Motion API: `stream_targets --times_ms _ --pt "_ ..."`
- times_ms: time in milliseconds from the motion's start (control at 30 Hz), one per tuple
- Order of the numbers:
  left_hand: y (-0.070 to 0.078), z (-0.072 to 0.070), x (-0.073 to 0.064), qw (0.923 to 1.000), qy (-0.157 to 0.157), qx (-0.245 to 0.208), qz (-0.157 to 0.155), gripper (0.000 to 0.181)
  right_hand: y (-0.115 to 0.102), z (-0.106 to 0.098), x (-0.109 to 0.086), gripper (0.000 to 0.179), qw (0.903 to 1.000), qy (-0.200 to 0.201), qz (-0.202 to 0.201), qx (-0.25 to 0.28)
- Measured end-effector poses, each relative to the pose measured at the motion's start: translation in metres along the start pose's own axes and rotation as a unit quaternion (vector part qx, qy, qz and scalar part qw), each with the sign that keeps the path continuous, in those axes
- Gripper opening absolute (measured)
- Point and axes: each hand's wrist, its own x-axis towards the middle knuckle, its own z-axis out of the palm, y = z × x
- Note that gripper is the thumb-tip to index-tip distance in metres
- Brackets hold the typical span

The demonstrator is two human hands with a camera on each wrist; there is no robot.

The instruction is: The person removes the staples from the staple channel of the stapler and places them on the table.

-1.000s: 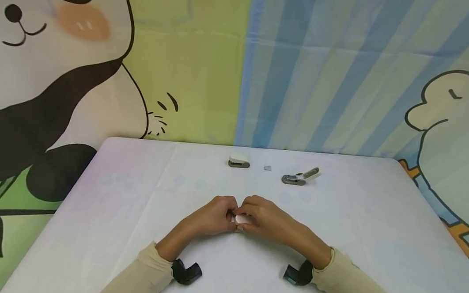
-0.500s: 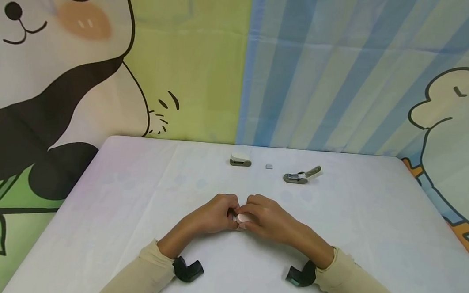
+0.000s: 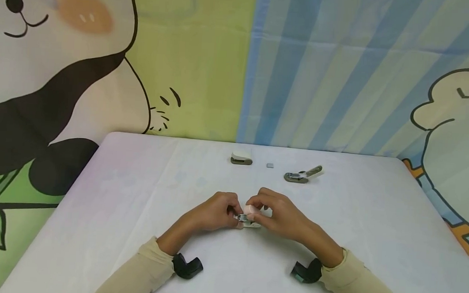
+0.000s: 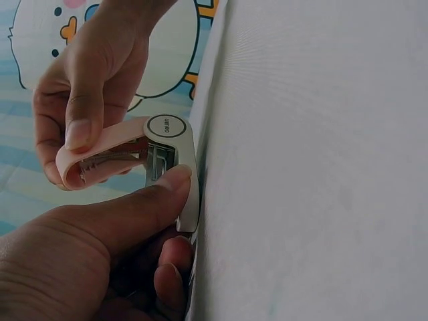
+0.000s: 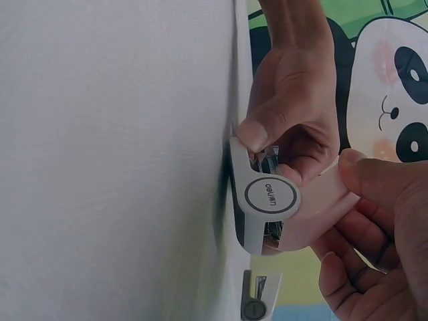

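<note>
A small stapler with a white base and pink top arm is on the white table between both hands. Its arm is swung far up from the base, baring the metal magazine. My left hand holds the base, its thumb over the front part by the magazine. With thumb and fingers, my right hand pinches the free end of the pink arm. In the left wrist view, a spring and rod show inside the arm.
Farther back on the table stand a closed white-and-grey stapler, a small grey block that looks like staples, and a second stapler with its arm swung open. A printed cloth hangs behind the table.
My right hand has lifted and moved slightly right, swinging the stapler's pink arm up and away from its base. The left hand has stayed at the base. The view has shifted a little.
</note>
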Motion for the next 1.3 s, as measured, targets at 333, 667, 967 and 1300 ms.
stream_targets --times_ms 333,667,967,1300 --pt "0.001 0.004 0.004 0.9999 -0.007 0.002 -0.011 0.015 0.001 -0.008 -0.011 0.028 0.9994 -0.011 0.034 0.004" --pt "-0.001 0.004 0.003 0.9999 -0.004 -0.002 -0.013 0.015 0.004 -0.024 -0.021 0.03 0.9991 -0.012 0.041 -0.007" --pt "-0.001 0.003 0.003 0.9998 -0.007 -0.001 -0.018 0.014 0.005 -0.032 -0.031 0.032 0.9963 -0.013 0.081 -0.024" --pt "-0.001 0.003 0.002 0.9995 -0.005 0.002 -0.032 0.015 0.006 -0.039 -0.034 0.027 0.9865 -0.089 0.127 -0.052"
